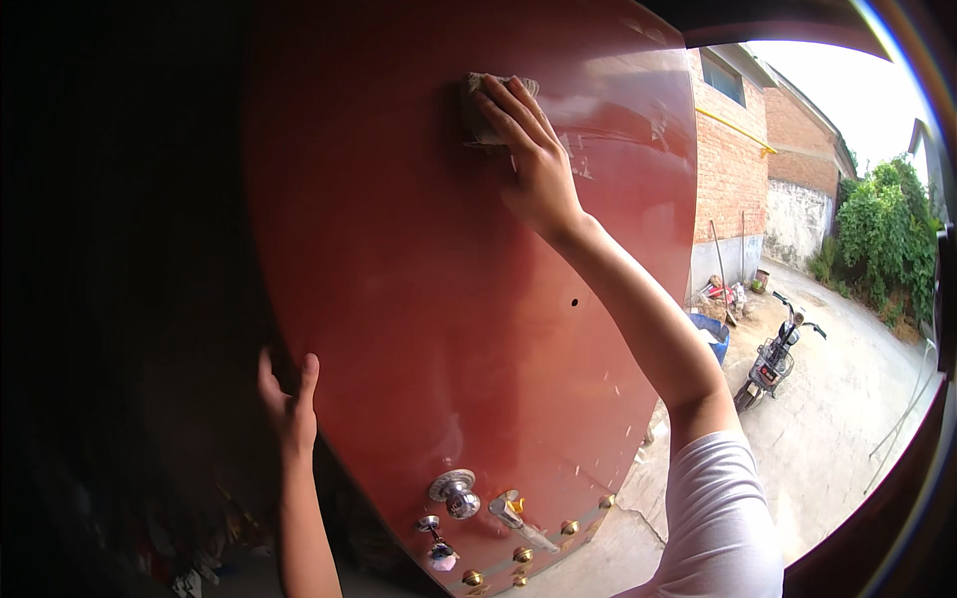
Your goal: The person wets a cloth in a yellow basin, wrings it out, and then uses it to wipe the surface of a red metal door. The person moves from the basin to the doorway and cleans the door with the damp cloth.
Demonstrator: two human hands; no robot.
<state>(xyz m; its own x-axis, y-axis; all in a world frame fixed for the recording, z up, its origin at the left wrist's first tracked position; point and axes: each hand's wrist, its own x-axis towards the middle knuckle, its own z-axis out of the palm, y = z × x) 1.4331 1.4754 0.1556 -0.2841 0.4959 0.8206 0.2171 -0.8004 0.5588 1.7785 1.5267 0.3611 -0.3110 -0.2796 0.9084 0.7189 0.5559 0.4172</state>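
Note:
A large red metal door [404,299] with a glossy surface stands open in front of me. High on its face, my right hand [534,157] presses a folded grey-brown cloth [482,116] flat against the paint, fingers spread over it. Pale scraps of residue [579,161] show just right of that hand. Lower down, my left hand [291,400] is at the door's left edge, its thumb over the red face and its fingers around the edge, partly lost in shadow. A small dark hole [574,303] pierces the door beside my right forearm.
Low on the door are a round metal knob [462,502], a lock with hanging keys [428,525], a lever handle [516,516] and several brass studs [570,528]. Outside, an electric scooter [777,355] stands on concrete near a blue tub [710,333] and brick wall [733,149].

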